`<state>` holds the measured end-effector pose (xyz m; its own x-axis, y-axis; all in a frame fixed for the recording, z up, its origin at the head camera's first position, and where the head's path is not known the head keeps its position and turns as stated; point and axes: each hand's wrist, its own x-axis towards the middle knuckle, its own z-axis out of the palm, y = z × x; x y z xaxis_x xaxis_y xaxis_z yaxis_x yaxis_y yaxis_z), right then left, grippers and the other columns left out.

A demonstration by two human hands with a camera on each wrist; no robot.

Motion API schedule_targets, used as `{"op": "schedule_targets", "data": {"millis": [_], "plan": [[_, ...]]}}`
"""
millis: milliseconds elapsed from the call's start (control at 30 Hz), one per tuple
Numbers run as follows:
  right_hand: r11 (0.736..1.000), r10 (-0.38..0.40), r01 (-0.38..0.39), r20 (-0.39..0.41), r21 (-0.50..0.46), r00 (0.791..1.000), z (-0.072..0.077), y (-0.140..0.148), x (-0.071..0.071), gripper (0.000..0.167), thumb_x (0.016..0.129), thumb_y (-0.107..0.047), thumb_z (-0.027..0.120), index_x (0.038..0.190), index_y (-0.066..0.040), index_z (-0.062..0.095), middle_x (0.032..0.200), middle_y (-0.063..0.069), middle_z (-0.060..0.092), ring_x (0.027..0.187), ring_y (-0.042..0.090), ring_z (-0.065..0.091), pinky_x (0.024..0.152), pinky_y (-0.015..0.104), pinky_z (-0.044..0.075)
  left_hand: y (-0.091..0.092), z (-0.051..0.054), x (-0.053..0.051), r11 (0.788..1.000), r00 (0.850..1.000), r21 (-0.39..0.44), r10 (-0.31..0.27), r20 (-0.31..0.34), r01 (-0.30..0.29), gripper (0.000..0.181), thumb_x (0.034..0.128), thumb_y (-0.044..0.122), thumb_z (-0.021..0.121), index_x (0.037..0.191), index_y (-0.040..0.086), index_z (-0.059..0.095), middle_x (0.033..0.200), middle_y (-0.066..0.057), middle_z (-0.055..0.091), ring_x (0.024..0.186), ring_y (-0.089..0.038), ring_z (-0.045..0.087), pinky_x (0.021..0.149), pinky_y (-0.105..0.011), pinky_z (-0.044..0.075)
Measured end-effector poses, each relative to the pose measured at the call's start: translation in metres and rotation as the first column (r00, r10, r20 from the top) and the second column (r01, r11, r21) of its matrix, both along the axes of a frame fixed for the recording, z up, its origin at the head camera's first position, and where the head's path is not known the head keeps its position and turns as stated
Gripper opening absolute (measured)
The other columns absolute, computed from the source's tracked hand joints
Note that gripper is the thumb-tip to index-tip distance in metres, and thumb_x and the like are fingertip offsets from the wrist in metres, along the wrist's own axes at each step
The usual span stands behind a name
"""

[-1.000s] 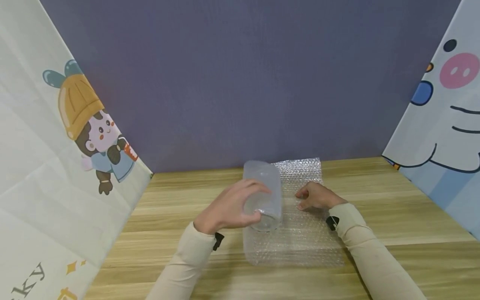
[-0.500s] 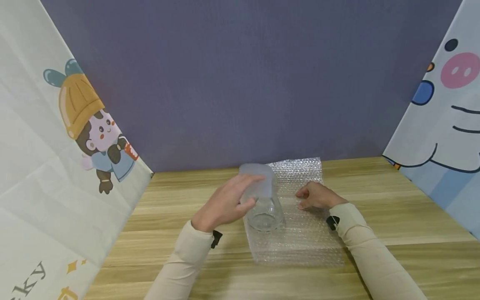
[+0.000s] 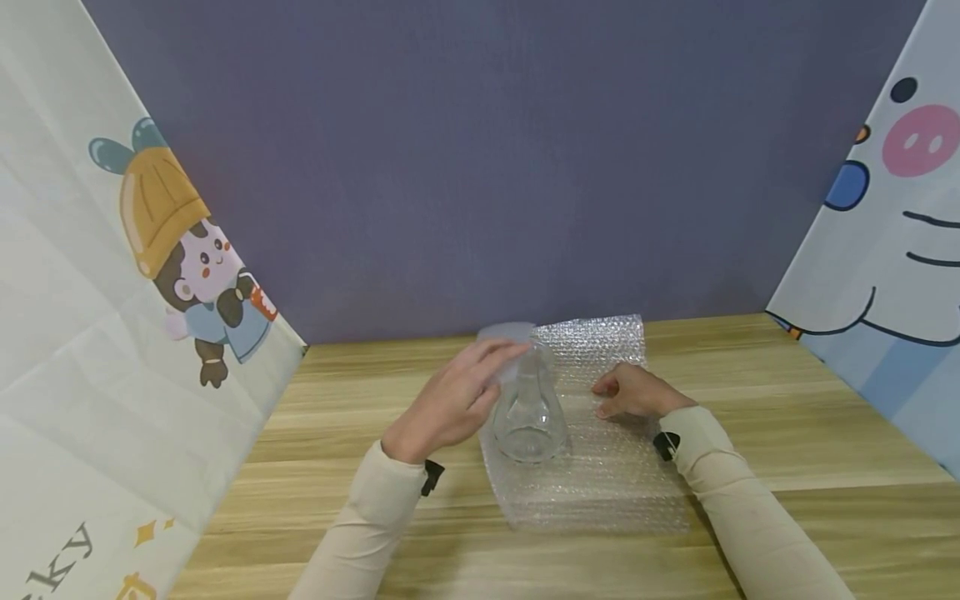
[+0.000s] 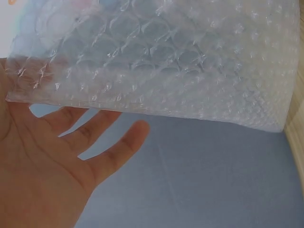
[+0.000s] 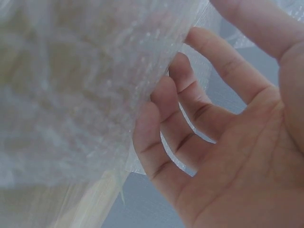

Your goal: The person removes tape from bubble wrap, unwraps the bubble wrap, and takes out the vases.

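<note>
In the head view, a clear glass vessel, wide at one end and narrow at the other, is over a sheet of bubble wrap. The left hand is beside its narrow end, at the wrap's left flap. In the left wrist view, the left hand's fingers are spread and relaxed, with raised wrap across part of the hand. The right hand rests on the wrap, right of the glass; the right wrist view shows its fingertips against the wrap, fingers gently bent.
A wood-grain table lies under everything. Behind it stands a dark purple-grey panel. Cartoon-printed white panels flank it, at the left and at the right.
The left flap, earlier over much of the glass, has moved back and to the left, baring the glass. The left hand has shifted slightly left; the right hand stays put.
</note>
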<state>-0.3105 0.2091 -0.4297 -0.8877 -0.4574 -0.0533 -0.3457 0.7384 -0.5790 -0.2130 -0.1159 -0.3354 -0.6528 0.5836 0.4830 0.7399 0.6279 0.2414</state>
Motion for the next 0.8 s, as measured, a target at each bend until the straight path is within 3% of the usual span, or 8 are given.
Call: {"op": "schedule_targets", "data": {"millis": [300, 500, 800], "plan": [[1.0, -0.008, 0.008, 0.01, 0.009, 1.0, -0.001, -0.001, -0.001, 0.042, 0.082, -0.016, 0.086, 0.117, 0.003, 0.072, 0.109, 0.016, 0.072, 0.097, 0.025, 0.064, 0.086, 0.045, 0.057, -0.006, 0.001, 0.0, 1.0, 0.999, -0.014, 0.017, 0.051, -0.016, 0.047, 0.0965, 0.009, 0.05, 0.139, 0.026, 0.058, 0.148, 0.0, 0.054, 0.137, -0.021, 0.052, 0.11, -0.046, 0.049], [1.0, -0.012, 0.012, 0.019, 0.02, 1.0, 0.0, -0.002, 0.001, 0.04, 0.084, -0.016, 0.085, 0.117, 0.002, 0.071, 0.106, 0.013, 0.07, 0.094, 0.022, 0.061, 0.082, 0.041, 0.055, -0.009, 0.002, 0.001, 0.999, 0.993, -0.02, 0.037, 0.111, -0.035, 0.043, 0.0958, 0.015, 0.051, 0.137, 0.023, 0.057, 0.147, 0.002, 0.054, 0.139, -0.019, 0.05, 0.115, -0.043, 0.045], [0.999, -0.012, 0.012, 0.009, 0.038, 1.0, 0.0, -0.004, 0.001, 0.04, 0.084, -0.018, 0.085, 0.116, 0.001, 0.071, 0.107, 0.014, 0.069, 0.097, 0.025, 0.062, 0.086, 0.044, 0.055, -0.016, 0.003, -0.001, 0.999, 0.987, 0.013, 0.038, 0.158, -0.041, 0.04, 0.0947, 0.022, 0.057, 0.134, 0.022, 0.056, 0.145, 0.005, 0.055, 0.136, -0.017, 0.052, 0.113, -0.042, 0.046]]}}
